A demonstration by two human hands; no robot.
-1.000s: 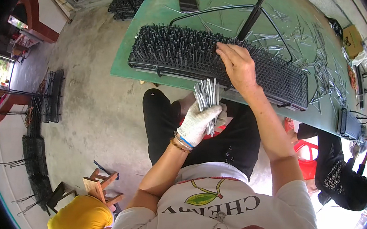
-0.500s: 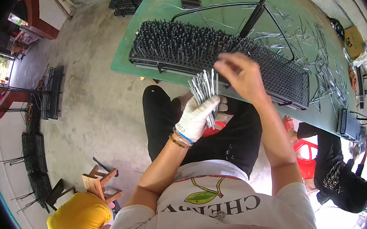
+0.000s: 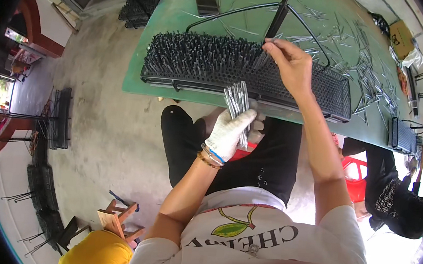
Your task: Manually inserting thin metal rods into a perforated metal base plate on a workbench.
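My left hand (image 3: pixel 227 133), in a white knitted glove, is closed round a bundle of thin silvery metal rods (image 3: pixel 236 100) just in front of the table edge. Bare, my right hand (image 3: pixel 294 66) is pinched over a long black perforated rack (image 3: pixel 322 92), with what looks like a single thin rod at its fingertips, mostly hidden. Dark rods (image 3: pixel 198 54) stand upright and close together in the rack's left and middle part. The holes on its right side hold no rods. A black frame (image 3: pixel 278 19) rises from the rack's far side.
Loose rods (image 3: pixel 371 89) lie scattered on the green table (image 3: pixel 135 76), with a dark phone-like slab (image 3: pixel 206 3) at the far left. At the right, a person in black (image 3: pixel 398 206) sits by another rack (image 3: pixel 403 136). A wooden stool (image 3: pixel 114 219) stands lower left.
My right hand has moved from near the bundle, up and slightly right, to the upright rods in the rack. My left hand still grips its bundle. The whole view has shifted slightly.
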